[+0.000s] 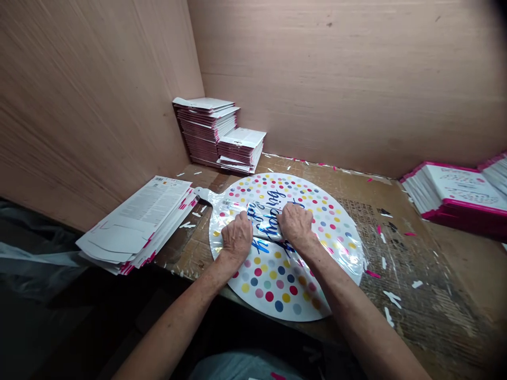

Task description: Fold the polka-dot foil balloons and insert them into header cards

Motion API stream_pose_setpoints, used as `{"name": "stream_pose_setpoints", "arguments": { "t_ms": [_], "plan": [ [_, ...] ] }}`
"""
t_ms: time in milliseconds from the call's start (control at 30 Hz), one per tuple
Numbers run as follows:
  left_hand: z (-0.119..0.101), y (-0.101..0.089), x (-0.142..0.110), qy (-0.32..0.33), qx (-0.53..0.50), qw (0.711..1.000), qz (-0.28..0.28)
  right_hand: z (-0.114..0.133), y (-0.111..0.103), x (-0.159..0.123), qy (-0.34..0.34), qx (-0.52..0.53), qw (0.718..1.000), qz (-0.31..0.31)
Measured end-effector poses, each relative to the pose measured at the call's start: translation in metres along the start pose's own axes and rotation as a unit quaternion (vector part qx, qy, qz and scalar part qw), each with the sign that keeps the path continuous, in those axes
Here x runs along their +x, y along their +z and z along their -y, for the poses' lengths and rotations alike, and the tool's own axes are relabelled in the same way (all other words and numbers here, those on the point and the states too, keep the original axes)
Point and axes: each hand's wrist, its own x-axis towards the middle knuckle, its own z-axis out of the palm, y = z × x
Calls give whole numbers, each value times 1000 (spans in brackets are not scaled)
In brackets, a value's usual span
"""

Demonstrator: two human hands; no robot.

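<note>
A flat, round foil balloon (273,285) lies in front of me, white with coloured dots and blue shiny lettering that includes "happy". Its narrow tail points left, toward a stack of printed cards. Near the middle of the balloon, my left hand (237,235) is closed, knuckles up, gripping at its surface. A short way to the right, my right hand (296,224) is also closed over the lettering. Between the two fists stretches a glossy, see-through-looking band (267,227); whether it is separate film or part of the balloon I cannot tell. My fingertips are hidden.
Printed white cards with pink edges (137,227) lie fanned at the left edge. Taller stacks of flat packets (209,126) stand in the back corner, and more pink-edged packets (463,190) at right. Paper scraps (392,298) litter the cardboard-covered table (431,274). Wooden walls (336,79) enclose it.
</note>
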Motion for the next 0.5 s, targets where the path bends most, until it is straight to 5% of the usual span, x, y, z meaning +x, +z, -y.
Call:
{"name": "stream_pose_setpoints", "arguments": {
  "t_ms": [133,267,367,500],
  "plan": [
    [0,5,-1,18,12,1000,-1,18,-8,21,-130,-27,991,26],
    [15,-6,-9,39,-24,997,-60,14,-15,20,-176,-11,982,75],
    [51,-31,-17,43,-10,991,-127,-8,-15,7,-164,44,979,113],
    [114,-72,-28,-51,127,975,-175,-37,-5,-11,-120,114,975,147]
  ]
}}
